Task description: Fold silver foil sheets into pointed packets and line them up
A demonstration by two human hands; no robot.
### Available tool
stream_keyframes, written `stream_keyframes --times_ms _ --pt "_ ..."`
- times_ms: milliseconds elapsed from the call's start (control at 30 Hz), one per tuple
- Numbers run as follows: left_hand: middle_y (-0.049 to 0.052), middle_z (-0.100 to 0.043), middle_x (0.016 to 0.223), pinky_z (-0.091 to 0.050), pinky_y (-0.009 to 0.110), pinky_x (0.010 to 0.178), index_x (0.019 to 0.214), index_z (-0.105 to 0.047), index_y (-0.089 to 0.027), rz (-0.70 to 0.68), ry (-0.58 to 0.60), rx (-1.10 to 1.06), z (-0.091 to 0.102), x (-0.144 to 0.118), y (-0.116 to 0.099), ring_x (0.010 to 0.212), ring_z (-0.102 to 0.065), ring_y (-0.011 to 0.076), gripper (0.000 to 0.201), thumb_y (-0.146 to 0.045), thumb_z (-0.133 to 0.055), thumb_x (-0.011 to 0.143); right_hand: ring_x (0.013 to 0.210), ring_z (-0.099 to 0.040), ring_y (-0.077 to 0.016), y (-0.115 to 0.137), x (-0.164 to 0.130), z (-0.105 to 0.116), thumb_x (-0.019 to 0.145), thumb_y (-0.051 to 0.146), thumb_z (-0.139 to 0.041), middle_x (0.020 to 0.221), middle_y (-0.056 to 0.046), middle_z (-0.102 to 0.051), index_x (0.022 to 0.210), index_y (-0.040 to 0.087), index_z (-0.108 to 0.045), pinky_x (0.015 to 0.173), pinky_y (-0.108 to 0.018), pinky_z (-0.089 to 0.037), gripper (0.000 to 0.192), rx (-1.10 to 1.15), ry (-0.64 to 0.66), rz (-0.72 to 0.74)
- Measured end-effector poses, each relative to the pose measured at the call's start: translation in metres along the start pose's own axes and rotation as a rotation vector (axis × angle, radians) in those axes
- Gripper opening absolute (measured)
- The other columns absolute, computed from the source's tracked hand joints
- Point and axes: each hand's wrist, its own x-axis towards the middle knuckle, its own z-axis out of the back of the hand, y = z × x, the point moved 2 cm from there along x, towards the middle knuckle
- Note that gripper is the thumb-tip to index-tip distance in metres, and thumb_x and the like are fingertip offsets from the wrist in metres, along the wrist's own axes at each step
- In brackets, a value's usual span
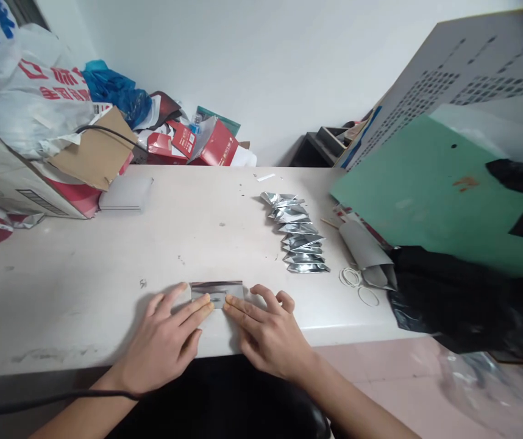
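A small silver foil pouch (216, 289) lies flat on the white table (106, 274) near its front edge. My left hand (167, 341) presses its fingertips on the pouch's left lower edge. My right hand (268, 332) presses its fingertips on the right lower edge. The fingers of both hands are spread and flat, and their tips almost meet at the pouch's middle. A row of several overlapping folded silver pouches (297, 235) lies further back on the right, clear of both hands.
Rubber bands (357, 285) and a grey paper roll (366, 253) lie right of the pouch row. A green board (435, 189) and black plastic (467, 305) crowd the right edge. Cardboard boxes (28, 183), bags and red packets (197, 143) fill the back left. A white flat box (127, 194) sits near them.
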Motion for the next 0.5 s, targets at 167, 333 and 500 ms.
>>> stream_keyframes --times_ms 167,333,500 --pt "-0.002 -0.065 0.157 -0.043 0.059 0.114 0.165 -0.049 -0.038 -0.026 0.048 0.034 -0.003 -0.019 0.018 0.155 -0.043 0.0402 0.062 -0.043 -0.062 0.104 0.131 -0.059 -0.0376 -0.012 -0.013 0.005 0.099 0.031 -0.060 0.146 0.005 -0.072 0.148 0.041 -0.067 0.095 -0.053 -0.039 0.050 0.022 0.059 -0.097" --pt "-0.001 -0.064 0.158 -0.035 0.061 0.122 0.165 -0.047 -0.038 -0.003 0.014 0.026 -0.005 -0.023 0.021 0.158 -0.040 0.0405 0.062 -0.048 -0.061 0.106 0.136 -0.055 -0.0397 -0.013 -0.019 0.002 0.101 0.045 -0.065 0.156 0.004 -0.065 0.154 0.037 -0.061 0.100 -0.055 -0.039 0.054 0.056 0.113 -0.084" --pt "0.004 -0.060 0.162 -0.035 0.064 0.125 0.168 -0.045 -0.030 -0.060 0.057 -0.070 -0.012 0.006 -0.013 0.159 -0.039 0.0410 0.070 -0.062 -0.058 0.106 0.137 -0.054 -0.0410 -0.011 -0.021 -0.002 0.099 0.058 -0.067 0.160 -0.001 -0.061 0.161 0.031 -0.053 0.103 -0.057 -0.037 0.070 0.046 0.117 -0.042"
